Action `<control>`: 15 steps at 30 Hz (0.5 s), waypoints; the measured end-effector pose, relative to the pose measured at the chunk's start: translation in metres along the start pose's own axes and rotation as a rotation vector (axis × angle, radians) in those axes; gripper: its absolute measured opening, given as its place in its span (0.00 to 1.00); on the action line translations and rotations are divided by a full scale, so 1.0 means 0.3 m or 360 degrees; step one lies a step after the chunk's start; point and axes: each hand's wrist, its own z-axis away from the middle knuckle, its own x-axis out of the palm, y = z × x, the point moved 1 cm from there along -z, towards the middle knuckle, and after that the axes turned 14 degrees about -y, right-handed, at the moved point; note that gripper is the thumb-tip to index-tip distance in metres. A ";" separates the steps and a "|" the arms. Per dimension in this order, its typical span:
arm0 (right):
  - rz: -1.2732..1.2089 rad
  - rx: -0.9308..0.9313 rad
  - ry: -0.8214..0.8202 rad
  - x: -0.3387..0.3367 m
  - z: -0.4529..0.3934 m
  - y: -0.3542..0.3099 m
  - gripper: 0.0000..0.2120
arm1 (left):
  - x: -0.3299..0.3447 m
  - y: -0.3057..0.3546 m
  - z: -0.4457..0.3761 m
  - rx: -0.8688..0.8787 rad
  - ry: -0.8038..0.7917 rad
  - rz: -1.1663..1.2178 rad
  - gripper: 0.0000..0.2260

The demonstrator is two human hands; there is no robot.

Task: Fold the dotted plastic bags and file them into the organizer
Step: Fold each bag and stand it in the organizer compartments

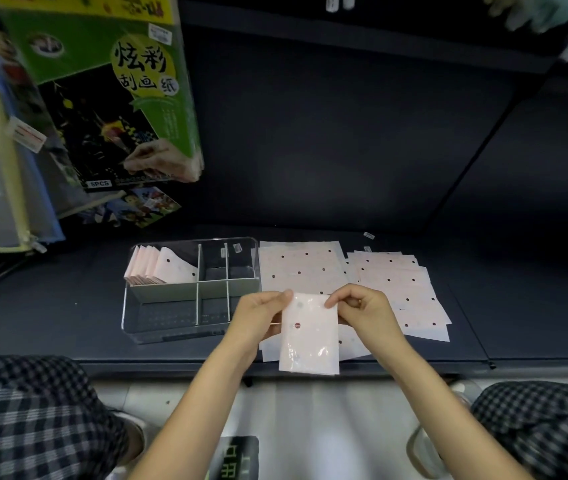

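Head view: left hand (pixel 264 315) and right hand (pixel 362 308) each pinched a top corner of the folded dotted bag (pixel 309 336); it hung below both grips, right of the organizer (pixel 190 289).

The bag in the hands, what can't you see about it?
- Folded bag, head view: the left hand and right hand cover its top corners; layer count unclear.
- Filed bags in the organizer: overlapping, too small to count.
- Flat bags: partly hidden behind hands.
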 end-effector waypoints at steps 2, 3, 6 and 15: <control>0.0012 -0.0001 0.0005 0.005 -0.002 -0.002 0.21 | -0.003 0.003 0.000 0.0088 0.0101 -0.0093 0.11; 0.0072 -0.0003 0.0033 0.007 -0.005 -0.006 0.21 | -0.007 0.005 -0.001 0.0145 0.0131 -0.0195 0.11; 0.0384 -0.0045 -0.0018 0.030 -0.009 -0.024 0.14 | -0.006 0.012 0.004 0.0336 0.0151 -0.0781 0.12; 0.0622 0.0043 -0.0290 0.058 -0.062 -0.068 0.10 | -0.078 0.069 0.040 0.0476 0.0085 -0.0918 0.06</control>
